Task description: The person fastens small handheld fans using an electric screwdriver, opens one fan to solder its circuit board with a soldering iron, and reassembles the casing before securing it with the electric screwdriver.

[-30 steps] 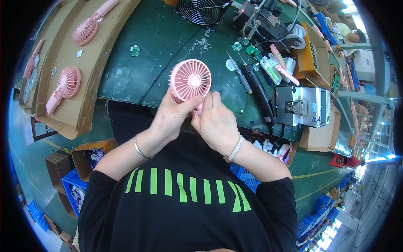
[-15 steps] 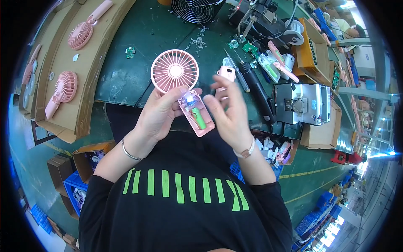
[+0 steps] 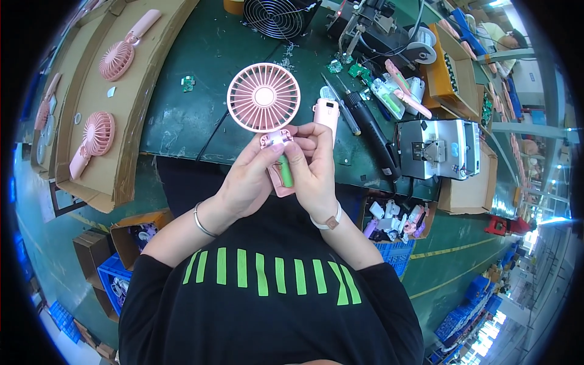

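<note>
A pink handheld fan (image 3: 264, 97) is held up in front of me, its round grille away from me and its opened handle toward me. Inside the handle a green battery (image 3: 285, 171) and thin wires show. My left hand (image 3: 248, 176) grips the handle from the left, thumb near its top by the hinge. My right hand (image 3: 313, 167) closes round the same part from the right, thumb and fingers at the hinge. Both thumbs hide some of the inside. A pink handle cover (image 3: 326, 115) lies on the table just beyond my right hand.
A cardboard tray (image 3: 121, 143) with pink fans stands at the left. On the right lie a black electric screwdriver (image 3: 371, 131), a thin pen-like tool (image 3: 344, 109) and a grey metal box (image 3: 435, 149). A black cooling fan (image 3: 274, 17) and a small green circuit board (image 3: 187, 84) are farther back.
My right hand has come left from beside the pink cover and taken hold of the fan's handle. The fan has shifted slightly right and turned more upright.
</note>
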